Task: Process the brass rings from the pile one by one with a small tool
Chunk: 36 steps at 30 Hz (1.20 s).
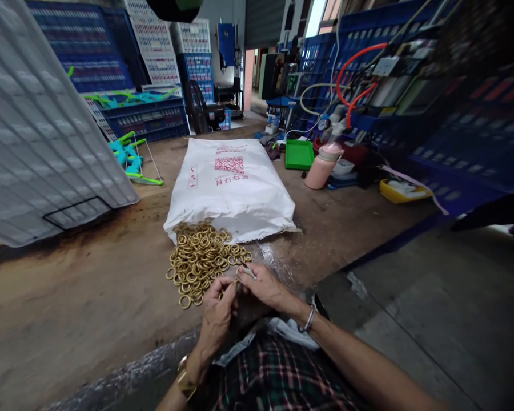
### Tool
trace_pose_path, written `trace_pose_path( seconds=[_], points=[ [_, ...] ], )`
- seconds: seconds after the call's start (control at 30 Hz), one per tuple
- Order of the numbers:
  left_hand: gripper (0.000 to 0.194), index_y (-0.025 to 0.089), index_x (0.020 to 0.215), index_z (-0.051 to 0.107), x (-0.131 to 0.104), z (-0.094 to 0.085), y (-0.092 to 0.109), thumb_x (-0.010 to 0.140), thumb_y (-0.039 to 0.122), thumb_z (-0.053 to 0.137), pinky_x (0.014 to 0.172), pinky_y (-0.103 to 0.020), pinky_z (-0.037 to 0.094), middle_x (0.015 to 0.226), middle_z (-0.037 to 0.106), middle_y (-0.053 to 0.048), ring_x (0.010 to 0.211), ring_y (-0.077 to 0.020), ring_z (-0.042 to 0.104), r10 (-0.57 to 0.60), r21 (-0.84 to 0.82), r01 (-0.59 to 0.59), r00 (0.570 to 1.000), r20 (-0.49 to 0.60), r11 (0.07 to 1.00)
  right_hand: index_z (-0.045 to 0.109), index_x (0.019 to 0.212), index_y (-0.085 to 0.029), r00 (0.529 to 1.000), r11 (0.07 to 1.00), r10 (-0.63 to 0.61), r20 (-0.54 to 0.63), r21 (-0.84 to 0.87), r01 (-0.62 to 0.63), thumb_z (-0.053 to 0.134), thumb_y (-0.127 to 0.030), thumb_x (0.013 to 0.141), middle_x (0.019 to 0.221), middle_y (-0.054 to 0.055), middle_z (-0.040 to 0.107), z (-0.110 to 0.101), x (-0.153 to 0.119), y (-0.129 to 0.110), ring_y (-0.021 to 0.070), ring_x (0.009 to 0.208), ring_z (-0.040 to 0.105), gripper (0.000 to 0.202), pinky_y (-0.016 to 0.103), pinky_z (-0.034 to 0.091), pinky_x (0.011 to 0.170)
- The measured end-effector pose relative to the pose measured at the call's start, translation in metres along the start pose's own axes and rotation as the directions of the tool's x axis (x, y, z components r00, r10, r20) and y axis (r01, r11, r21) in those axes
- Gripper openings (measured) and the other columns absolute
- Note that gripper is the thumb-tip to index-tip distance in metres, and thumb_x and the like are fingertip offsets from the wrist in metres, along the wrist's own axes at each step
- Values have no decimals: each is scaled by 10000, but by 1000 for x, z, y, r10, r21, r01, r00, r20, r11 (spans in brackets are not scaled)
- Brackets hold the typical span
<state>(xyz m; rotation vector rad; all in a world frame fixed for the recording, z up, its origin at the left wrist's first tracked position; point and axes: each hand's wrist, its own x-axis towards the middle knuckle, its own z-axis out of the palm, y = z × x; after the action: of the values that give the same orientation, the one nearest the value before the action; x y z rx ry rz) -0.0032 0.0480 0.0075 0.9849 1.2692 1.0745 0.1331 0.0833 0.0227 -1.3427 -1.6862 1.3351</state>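
Note:
My left hand [217,308] is closed in a pinch, and a gold-coloured ring [239,273] shows at its fingertips, touching my right hand's fingers. Closed as well, my right hand [265,287] grips a small knife-like tool [248,271] with a dark tip; its exact kind is hard to make out. Both hands meet just in front of a heap of gold-coloured rings [203,254] on the worktable [145,297]. The heap spills from the mouth of a white woven sack [240,197] with red print, lying flat behind it.
A white ribbed crate [55,131] leans at the left, beside a blue and green toy bow [132,160]. Behind the sack's right side are a green tray [299,154], a pink bottle [323,166] and a yellow tray [402,191]. Blue crates [143,120] are stacked behind.

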Motion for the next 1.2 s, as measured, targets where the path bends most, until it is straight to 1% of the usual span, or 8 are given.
trace_pose_path(
  seconds=[0.1,0.27,0.6,0.77,0.83,0.9,1.07,1.2],
  points=[
    [291,174,752,542,-1,0,-3,754,461,592,396,-164,322,515,477,68,413,-60,402,-56,-96,61,997,62,994,439,630,-186,1000,1000,20,-15,18,-20,422,-319,827,564,-64,423,1,-1,-1,79,536,379,238,193,310,523],
    [325,173,790,528,-4,2,-5,728,480,613,357,-149,305,578,501,63,400,-44,406,-145,-223,172,981,131,960,436,626,-187,998,1000,10,-67,-28,-12,447,-290,797,560,-63,408,4,-1,2,81,542,371,200,187,294,504],
    [328,170,689,497,-4,1,-10,746,472,612,348,-144,306,532,473,68,387,-36,387,-94,-235,130,983,158,963,425,607,-191,996,997,-70,-59,-46,68,446,-267,781,560,-61,381,9,1,13,85,531,342,192,200,280,502],
    [307,176,706,497,-5,-1,-11,741,451,626,345,-148,309,548,484,69,384,-38,393,-83,-310,142,977,194,940,455,630,-189,994,995,-90,-55,-56,87,407,-273,822,583,-44,448,8,1,10,96,547,398,215,209,314,538],
    [310,179,700,488,-5,-1,-11,736,451,632,341,-147,307,556,490,68,383,-38,397,-88,-326,146,978,188,934,491,671,-186,992,991,-79,-97,-112,67,391,-277,846,599,-32,487,6,0,10,103,557,424,221,214,324,552],
    [317,180,690,478,-4,-1,-11,735,453,633,339,-147,303,561,494,66,385,-38,402,-89,-324,143,980,176,935,524,719,-184,988,971,-95,-126,-232,64,392,-245,852,618,-22,518,5,-3,11,108,566,434,198,216,317,559],
    [319,178,707,483,-2,-1,-11,754,468,610,352,-144,305,567,491,66,399,-37,399,-71,-300,115,986,152,947,562,803,-180,986,810,-167,28,-566,153,440,-117,771,690,9,581,6,-11,13,123,605,465,141,231,285,581],
    [314,185,735,478,-2,-2,-11,763,474,597,361,-138,299,544,481,73,397,-36,387,-94,-271,128,986,136,954,576,856,-173,987,716,-141,80,-680,158,433,-95,741,742,28,617,9,-14,15,134,630,499,200,244,271,585]
  ],
)
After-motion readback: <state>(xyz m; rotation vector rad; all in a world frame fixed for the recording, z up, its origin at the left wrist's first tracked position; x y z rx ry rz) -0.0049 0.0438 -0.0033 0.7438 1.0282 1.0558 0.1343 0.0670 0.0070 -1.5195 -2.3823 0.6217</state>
